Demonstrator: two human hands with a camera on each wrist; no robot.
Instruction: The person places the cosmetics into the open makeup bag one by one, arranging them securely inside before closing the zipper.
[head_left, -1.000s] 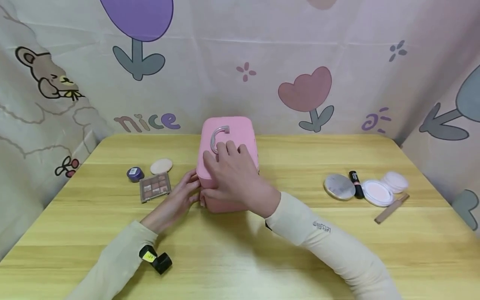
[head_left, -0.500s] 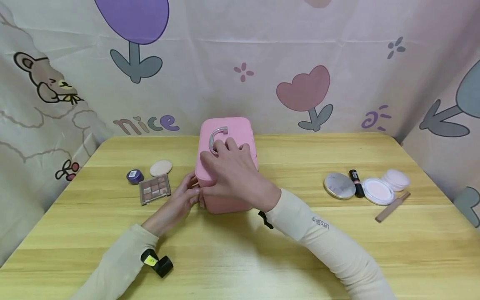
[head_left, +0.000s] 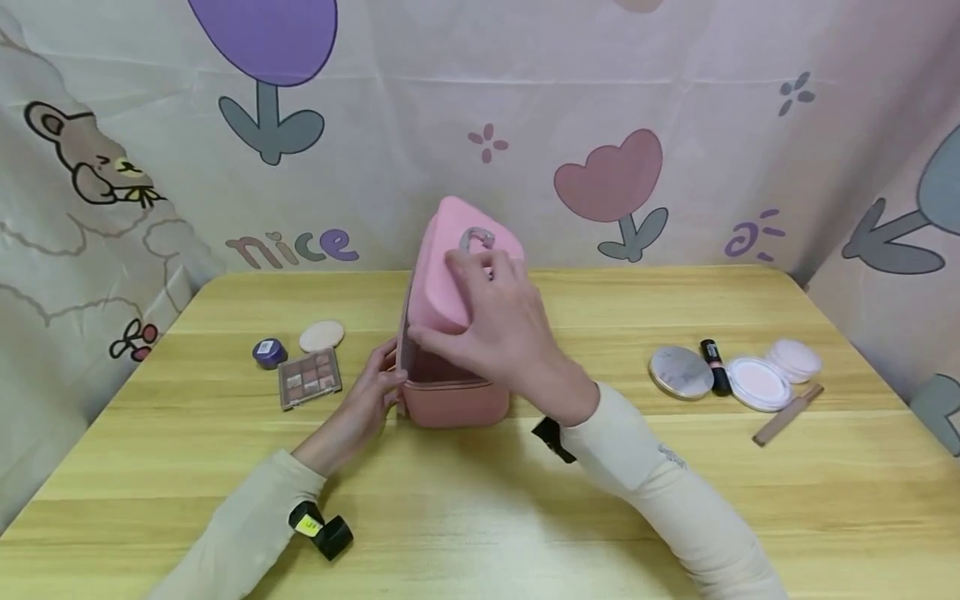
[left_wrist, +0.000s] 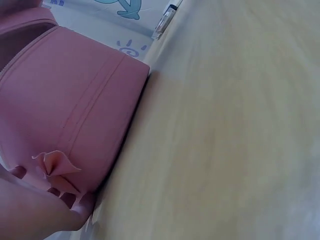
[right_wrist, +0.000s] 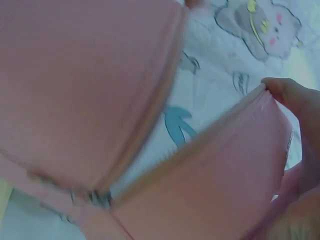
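A pink cosmetic case (head_left: 456,408) stands on the table in the head view, its lid (head_left: 442,287) tilted up and a dark gap showing under the lid's front edge. My right hand (head_left: 510,325) grips that lid, thumb at the front edge and fingers over the top beside the curved grey handle (head_left: 480,237). At the left front corner my left hand (head_left: 367,400) holds the case body, thumb near the rim. The left wrist view shows its fingers (left_wrist: 67,200) curled at the case wall beside a small pink tab (left_wrist: 57,165). Most of the interior is hidden.
Left of the case lie an eyeshadow palette (head_left: 310,379), a purple jar (head_left: 269,353) and a pale round puff (head_left: 322,336). To the right are a round compact (head_left: 680,372), a black tube (head_left: 715,367), an opened white compact (head_left: 757,385) and a slim brown stick (head_left: 787,415).
The lid has gone from lying flat on the case to tilted up. My right hand has risen and shifted right with it. My left hand stays at the left front corner.
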